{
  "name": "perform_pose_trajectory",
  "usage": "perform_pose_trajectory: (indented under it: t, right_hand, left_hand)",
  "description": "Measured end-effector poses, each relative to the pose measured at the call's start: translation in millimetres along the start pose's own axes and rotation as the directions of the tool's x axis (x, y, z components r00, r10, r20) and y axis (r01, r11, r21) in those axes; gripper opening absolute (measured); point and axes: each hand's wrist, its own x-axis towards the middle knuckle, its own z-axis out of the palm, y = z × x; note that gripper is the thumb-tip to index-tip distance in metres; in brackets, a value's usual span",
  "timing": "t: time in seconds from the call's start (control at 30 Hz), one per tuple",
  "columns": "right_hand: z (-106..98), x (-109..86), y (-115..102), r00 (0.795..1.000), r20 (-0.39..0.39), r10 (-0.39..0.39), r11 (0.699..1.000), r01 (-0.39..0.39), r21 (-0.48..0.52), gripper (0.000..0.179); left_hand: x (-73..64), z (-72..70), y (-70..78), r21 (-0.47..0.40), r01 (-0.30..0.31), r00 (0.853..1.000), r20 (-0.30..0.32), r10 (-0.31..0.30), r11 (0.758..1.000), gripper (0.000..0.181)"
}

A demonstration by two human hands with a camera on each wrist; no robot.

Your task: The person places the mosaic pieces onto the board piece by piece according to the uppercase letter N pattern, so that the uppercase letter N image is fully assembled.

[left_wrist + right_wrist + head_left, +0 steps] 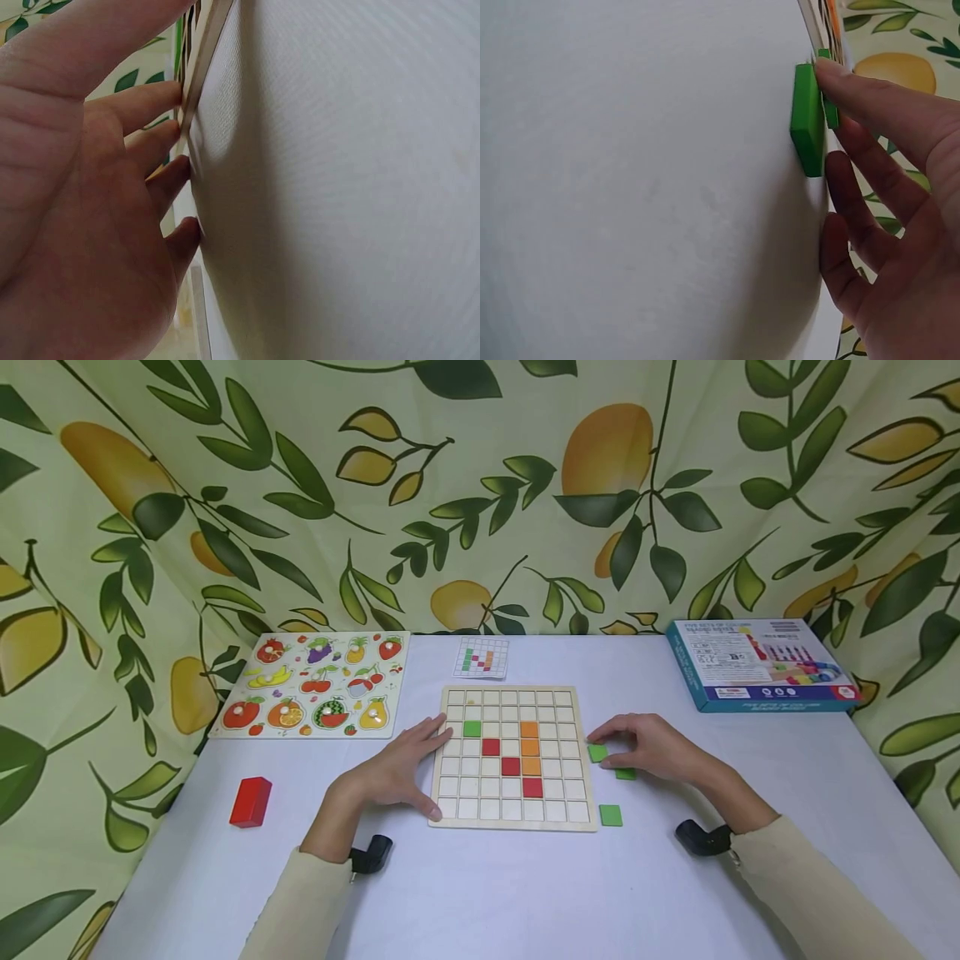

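A wooden grid board (558,812) lies mid-table. Set in its squares are one green tile (472,728), three red tiles (511,767) in a diagonal and three orange tiles (530,747) in a column. Along the board's left edge rests my left hand (397,766), fingers spread, thumb at the lower corner. On the other side, my right hand (652,745) pinches a green tile (597,753) between thumb and index finger, close to the board's right edge. A second green tile (625,774) lies partly beneath that hand, and a third green tile (611,816) sits nearer me.
Behind the board is a small pattern card (481,658) with coloured squares. A fruit puzzle board (311,685) lies at the back left, a red block (251,802) in front of it. At the back right lies a teal-edged box (761,664). A patterned curtain (480,493) hangs behind the table.
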Motion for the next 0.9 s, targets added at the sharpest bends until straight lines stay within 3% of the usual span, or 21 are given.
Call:
perform_pose_trajectory:
  t: [0.47, 0.7, 0.9]
  right_hand:
    - [-15, 5.0, -5, 0.997, -0.074, 0.011, 0.999, -0.009, 0.037, 0.034]
    - [-14, 8.9, -12, 0.997, -0.079, -0.027, 0.997, 0.033, 0.075, 0.018]
    - [-10, 13.0, -16, 0.996, -0.08, -0.041, 0.996, 0.047, 0.074, 0.018]
  left_hand:
    - [0.0, 0.1, 0.7, 0.0, -0.001, 1.0, 0.004, 0.001, 1.0, 0.12]
    - [-0.5, 0.2, 0.5, 0.001, -0.001, 1.0, 0.008, 0.001, 1.0, 0.121]
    - [0.6, -0.1, 0.2, 0.003, 0.004, 1.0, 0.007, -0.004, 1.0, 0.121]
